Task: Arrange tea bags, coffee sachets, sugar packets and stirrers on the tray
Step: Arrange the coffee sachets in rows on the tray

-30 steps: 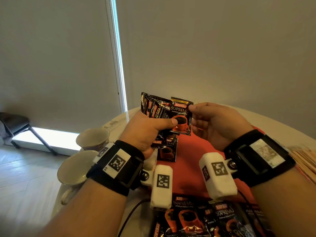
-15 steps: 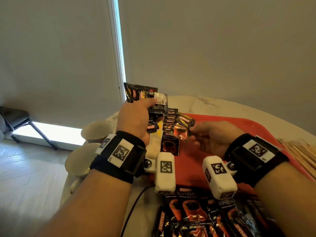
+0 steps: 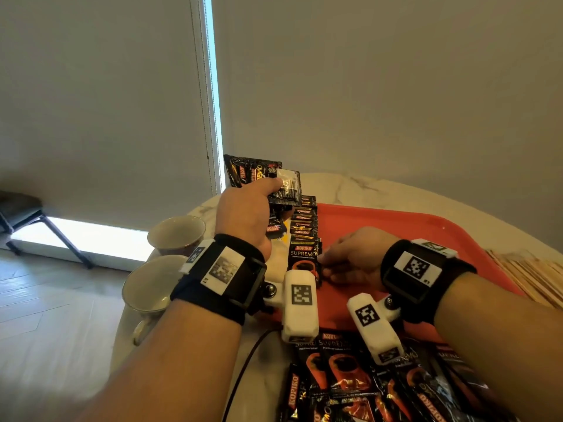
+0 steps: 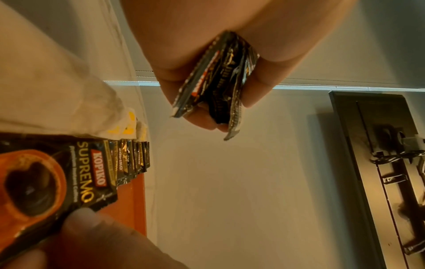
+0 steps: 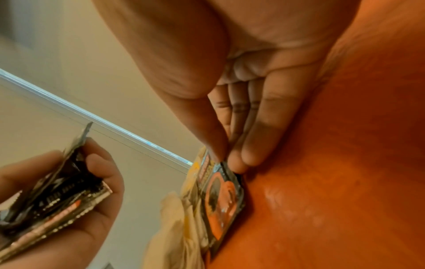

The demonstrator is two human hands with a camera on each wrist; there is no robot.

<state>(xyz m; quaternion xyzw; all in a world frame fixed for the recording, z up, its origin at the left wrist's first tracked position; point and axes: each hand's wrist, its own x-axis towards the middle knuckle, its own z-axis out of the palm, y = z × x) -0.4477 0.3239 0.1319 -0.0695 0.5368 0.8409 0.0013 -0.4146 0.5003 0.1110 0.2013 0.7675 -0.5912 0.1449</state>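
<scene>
Black-and-orange Kopiko coffee sachet lies flat at the red plastic tray's left edge, long axis running away from the person, logo end far | right hand pinches its right edge | overlapping sachet row extends beyond | left hand grips a raised sachet bundle.

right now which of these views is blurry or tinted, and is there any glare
Head view: sharp in the middle, wide-angle bending at the edges, glare from the window gap. Left wrist view: right hand close and blurred. Right wrist view: soft, orange cast from the red tray, a sheen on the coffee sachet.
</scene>
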